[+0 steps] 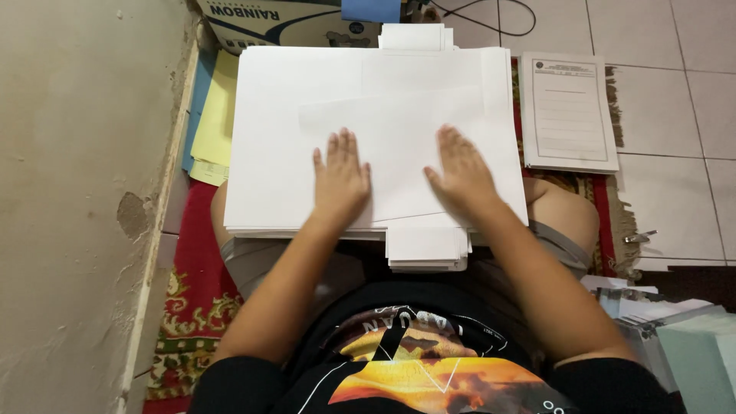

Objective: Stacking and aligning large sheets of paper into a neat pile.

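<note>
Nearest of all sat the person's black shirt (pixel 418 360), bearing an orange and yellow picture, with both bare arms stretched away from it. Beyond the shirt a broad stack of white paper (pixel 276 153) lay across the lap, filling the middle of the scene, and a single loose sheet (pixel 402 146) sat on top, slightly tilted. Under the stack's near edge a narrower pile (pixel 427 249) of white sheets stuck out toward the body. Beneath everything a red patterned rug (pixel 192 299) covered the floor, running along a pale wall (pixel 69 192) on the left. White floor tiles (pixel 682 115) lay to the right, and a printed form (pixel 569 111) rested there just beside the stack. Yellow and blue sheets (pixel 213 115) peeked out at the stack's left side. A cardboard box (pixel 276 21) stood at the far edge. Pale green paper bundles (pixel 690 345) sat near right. Left hand (pixel 341 180) lay flat, palm down, fingers spread, pressing the loose sheet's left part and grasping nothing. Right hand (pixel 460 172) lay flat likewise on the sheet's right part, fingers open, holding nothing.
</note>
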